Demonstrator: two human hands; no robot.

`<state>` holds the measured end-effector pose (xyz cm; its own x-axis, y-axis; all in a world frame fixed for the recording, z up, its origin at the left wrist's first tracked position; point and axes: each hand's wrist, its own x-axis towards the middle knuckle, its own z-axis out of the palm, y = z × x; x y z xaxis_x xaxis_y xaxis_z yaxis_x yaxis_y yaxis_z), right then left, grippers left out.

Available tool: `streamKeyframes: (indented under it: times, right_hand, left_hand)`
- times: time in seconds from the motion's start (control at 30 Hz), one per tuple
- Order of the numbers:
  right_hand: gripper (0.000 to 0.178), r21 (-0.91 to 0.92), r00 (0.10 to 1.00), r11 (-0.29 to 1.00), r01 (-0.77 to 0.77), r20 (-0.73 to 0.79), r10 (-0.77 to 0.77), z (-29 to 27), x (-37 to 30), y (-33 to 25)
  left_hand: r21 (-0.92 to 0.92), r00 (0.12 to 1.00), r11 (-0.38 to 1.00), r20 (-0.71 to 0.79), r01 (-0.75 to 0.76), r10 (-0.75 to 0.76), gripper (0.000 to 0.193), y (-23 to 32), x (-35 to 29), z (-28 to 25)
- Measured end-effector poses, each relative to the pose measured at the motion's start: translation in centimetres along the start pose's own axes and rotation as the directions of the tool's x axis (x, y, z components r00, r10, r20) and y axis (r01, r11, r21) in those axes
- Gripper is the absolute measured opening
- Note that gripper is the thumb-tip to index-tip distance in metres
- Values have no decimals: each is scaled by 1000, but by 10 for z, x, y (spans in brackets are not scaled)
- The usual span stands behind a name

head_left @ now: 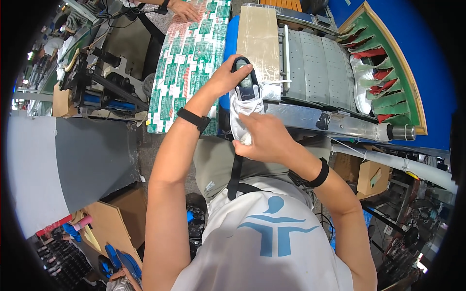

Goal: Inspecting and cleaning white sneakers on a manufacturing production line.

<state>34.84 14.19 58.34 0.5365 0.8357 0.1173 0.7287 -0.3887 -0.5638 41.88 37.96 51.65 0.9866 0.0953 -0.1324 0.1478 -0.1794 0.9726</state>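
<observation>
A white sneaker point(246, 105) with a dark collar and laces points its toe toward me, held above my lap at the conveyor's edge. My left hand point(227, 76) is closed around its heel and collar, the thumb over the opening. Across the forefoot and toe lies my right hand point(269, 137), its fingers bent against the white upper and the thumb low near the toe. Whether a small cloth or pad is under those right fingers, I cannot make out. Both wrists wear black bands.
A conveyor point(315, 68) of grey perforated plates runs right into an opening hung with green and red strips point(388, 82). Another white shoe point(361, 85) lies at that opening. Brown board point(257, 39) covers the conveyor's left end. Another person's hand point(183, 9) rests on the green-and-white taped table point(187, 72).
</observation>
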Motion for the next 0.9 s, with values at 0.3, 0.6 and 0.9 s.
streamKeyframes:
  times: [0.3,0.6,0.9]
  right_hand:
    - [58,612,798,720,-327,586,-137,-56,-57,25]
    - [75,252,981,963,-94,-139,132,-32,-26,49]
    - [71,197,977,976,-95,205,54,-129,-59,19]
  left_hand:
    - [32,999,999,37,-13,12,59,7,1,-2]
    - [107,985,985,-125,134,-120,95,20,0,19]
    - [-65,981,986,-105,157,-163,73,18,-4,9]
